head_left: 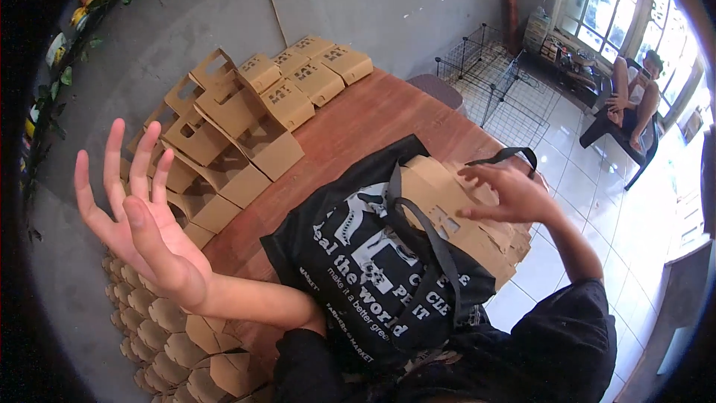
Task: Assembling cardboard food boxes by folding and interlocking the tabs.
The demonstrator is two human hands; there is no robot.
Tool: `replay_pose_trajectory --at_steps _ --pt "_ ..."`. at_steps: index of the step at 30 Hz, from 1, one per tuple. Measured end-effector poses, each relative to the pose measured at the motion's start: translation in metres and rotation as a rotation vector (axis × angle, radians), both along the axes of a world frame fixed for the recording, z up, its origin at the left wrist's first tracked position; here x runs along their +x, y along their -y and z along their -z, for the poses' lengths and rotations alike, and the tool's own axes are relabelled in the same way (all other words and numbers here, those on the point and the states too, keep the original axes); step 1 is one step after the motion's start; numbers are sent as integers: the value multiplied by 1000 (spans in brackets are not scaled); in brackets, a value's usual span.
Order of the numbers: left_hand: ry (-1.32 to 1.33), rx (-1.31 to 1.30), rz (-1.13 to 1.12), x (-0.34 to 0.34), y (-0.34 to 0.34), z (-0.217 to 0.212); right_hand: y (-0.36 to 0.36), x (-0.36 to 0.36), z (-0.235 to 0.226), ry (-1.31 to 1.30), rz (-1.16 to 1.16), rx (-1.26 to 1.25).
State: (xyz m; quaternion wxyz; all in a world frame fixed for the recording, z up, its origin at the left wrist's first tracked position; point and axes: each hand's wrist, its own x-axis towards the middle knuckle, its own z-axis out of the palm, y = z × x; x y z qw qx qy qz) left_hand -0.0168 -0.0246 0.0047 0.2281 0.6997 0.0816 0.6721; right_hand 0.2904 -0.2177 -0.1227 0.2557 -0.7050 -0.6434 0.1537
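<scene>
My left hand [153,227] is raised at the left with its palm showing and its fingers spread, holding nothing. Below and behind it are open-topped brown cardboard boxes [205,142] with handle cut-outs. In front of me lies a black tote bag [358,269] with white print and dark straps. A stack of flat brown cardboard pieces [429,186] sticks out of its right side. Over these pieces is my right hand [511,195], its fingers bent and apart. Whether its fingertips touch the cardboard I cannot tell.
Several closed printed cardboard boxes [317,78] stand at the far end of the reddish wooden table [328,142]. Folded cardboard pieces [168,343] are piled at the lower left. Beyond the table are a black wire pen [496,86] and a person seated on a dark chair [634,145].
</scene>
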Motion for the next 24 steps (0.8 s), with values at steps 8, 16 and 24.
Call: replay_pose_trajectory --at_steps 8,16,24 --pt "-96 20 -6 10 2 1 20 -35 10 -40 255 9" --pt "-76 16 -23 6 2 -2 12 -47 2 60 245 -120" --pt "-99 2 -17 0 -3 -2 -27 -42 20 96 171 16"
